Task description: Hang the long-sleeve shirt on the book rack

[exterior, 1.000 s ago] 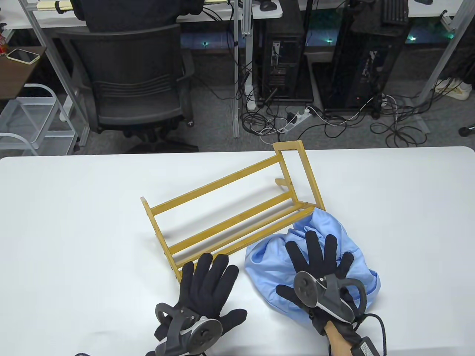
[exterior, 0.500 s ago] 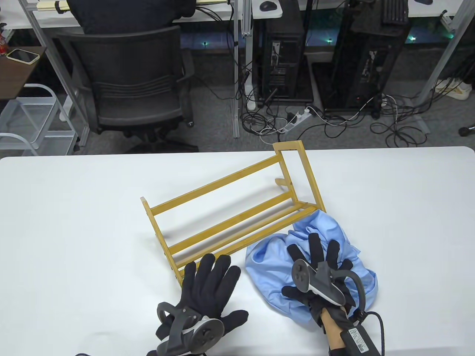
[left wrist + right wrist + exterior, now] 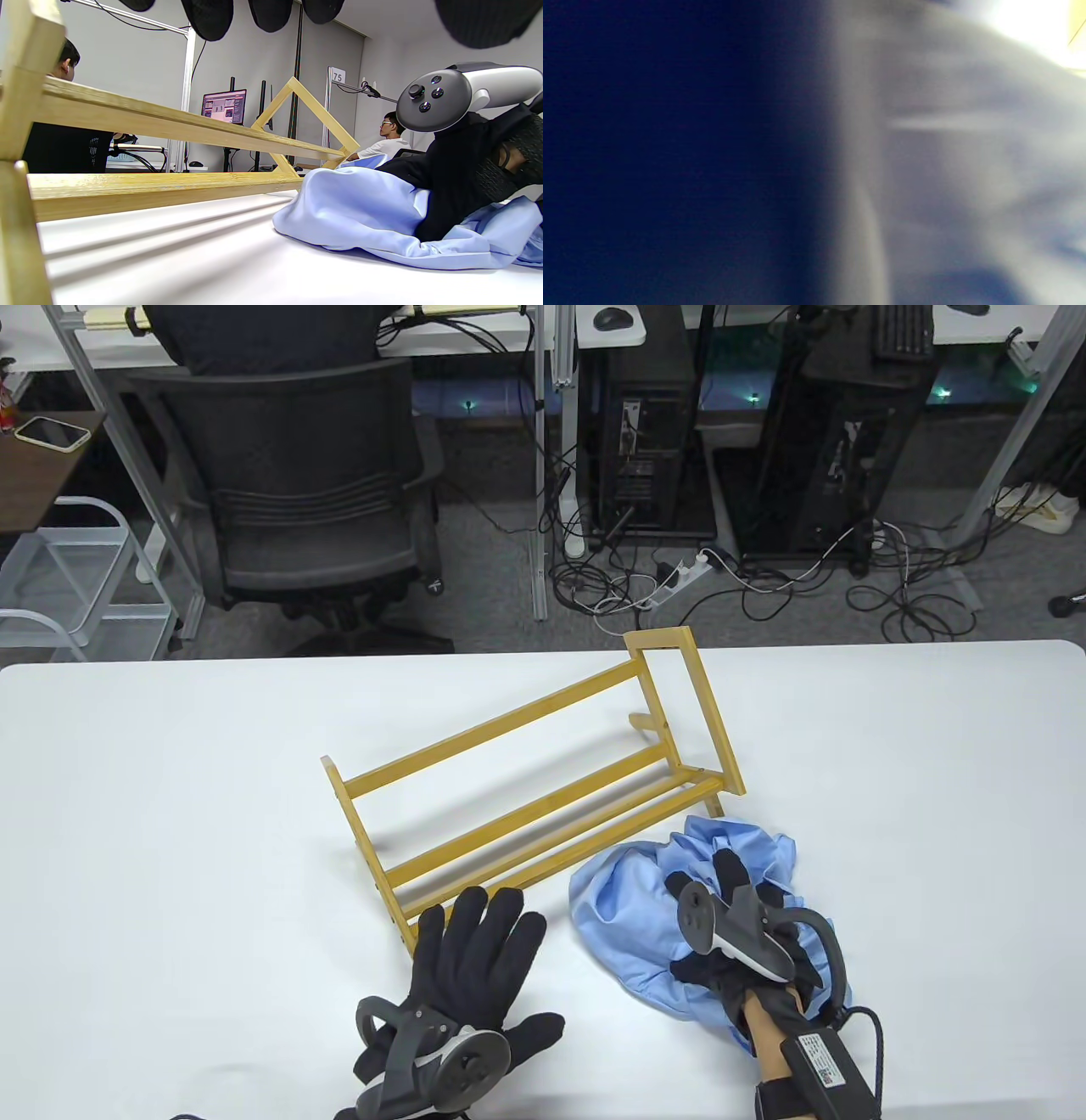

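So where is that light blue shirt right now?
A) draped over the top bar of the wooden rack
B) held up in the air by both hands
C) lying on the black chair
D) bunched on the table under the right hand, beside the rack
D: the blue shirt lies crumpled on the table with the right hand gripping it, next to the bare rack.

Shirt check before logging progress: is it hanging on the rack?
No, the shirt lies bunched on the table beside the rack.
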`<state>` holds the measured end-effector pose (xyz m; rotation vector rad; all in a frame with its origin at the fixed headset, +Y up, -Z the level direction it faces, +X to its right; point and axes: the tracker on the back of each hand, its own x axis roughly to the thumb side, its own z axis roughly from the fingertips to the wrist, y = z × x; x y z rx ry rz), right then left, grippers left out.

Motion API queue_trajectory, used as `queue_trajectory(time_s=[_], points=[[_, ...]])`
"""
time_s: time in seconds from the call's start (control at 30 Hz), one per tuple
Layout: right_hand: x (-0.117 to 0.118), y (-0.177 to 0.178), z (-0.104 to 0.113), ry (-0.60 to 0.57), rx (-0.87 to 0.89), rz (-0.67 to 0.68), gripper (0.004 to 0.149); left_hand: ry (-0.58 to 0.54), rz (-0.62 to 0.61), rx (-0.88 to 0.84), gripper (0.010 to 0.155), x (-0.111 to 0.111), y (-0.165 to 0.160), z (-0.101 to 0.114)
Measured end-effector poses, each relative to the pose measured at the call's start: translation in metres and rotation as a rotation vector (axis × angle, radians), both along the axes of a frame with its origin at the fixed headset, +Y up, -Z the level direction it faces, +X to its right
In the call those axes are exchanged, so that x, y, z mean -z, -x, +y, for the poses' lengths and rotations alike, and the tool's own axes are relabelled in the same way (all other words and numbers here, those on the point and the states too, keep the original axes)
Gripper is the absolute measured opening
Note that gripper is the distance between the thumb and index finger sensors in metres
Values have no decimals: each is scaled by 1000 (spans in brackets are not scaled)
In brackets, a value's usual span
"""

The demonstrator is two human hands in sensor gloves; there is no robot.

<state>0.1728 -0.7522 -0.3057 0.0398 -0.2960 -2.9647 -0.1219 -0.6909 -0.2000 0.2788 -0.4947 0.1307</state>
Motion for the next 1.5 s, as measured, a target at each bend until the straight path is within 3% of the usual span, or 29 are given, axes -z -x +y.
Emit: queue_trajectory(time_s=[0.37, 0.77, 1.07, 1.37, 1.5], points=[[-5, 5, -2, -213, 34, 20, 68, 9, 5, 8, 96, 0, 0, 1], [-11, -3, 11, -282, 81, 13, 64, 12, 10, 3, 95, 1, 1, 1], [-25, -17, 49, -359, 130, 5, 65, 26, 20, 2, 95, 2, 2, 1], [-43, -23, 105, -452, 155, 7, 65, 35, 29, 17, 95, 2, 3, 1], [-50, -24, 114, -471, 182, -5, 65, 36, 30, 27, 95, 1, 2, 1]])
